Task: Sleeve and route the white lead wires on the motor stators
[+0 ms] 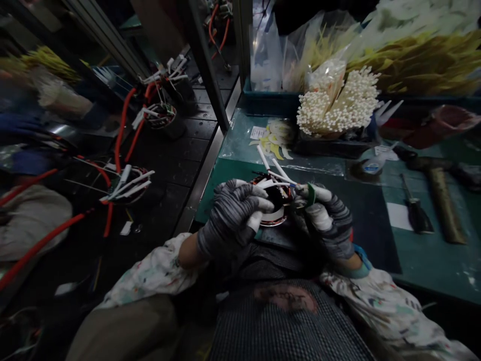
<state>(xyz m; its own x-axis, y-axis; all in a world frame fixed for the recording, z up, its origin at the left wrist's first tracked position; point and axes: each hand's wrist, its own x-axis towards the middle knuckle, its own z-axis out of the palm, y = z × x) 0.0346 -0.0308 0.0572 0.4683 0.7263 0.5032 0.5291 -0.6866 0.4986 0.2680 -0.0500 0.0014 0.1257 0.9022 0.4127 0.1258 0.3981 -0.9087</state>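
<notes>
Reference landmark: the dark mat [363,215] on the bench. The wound coil ring [276,216] is located at the mat's left part, with several white sleeves [282,171] projecting from its top. Left hand [236,213]: gloved, fingers drawn together in a narrow pinch on one of the white sleeves at the left side of the ring. Right hand [326,213]: gloved, thumb and fingertips closed at the opposite end of the sleeves (a green band [311,194] shows at the fingers); the exact item gripped is hidden. Beyond the mat: a bundle of white-tipped tubes [338,105], plus loose yellow and cream slips [276,138] toward its far left. Right of the mat: a screwdriver [416,213], then a hammer [445,205]. At the mat's right edge: a white card [399,216].
</notes>
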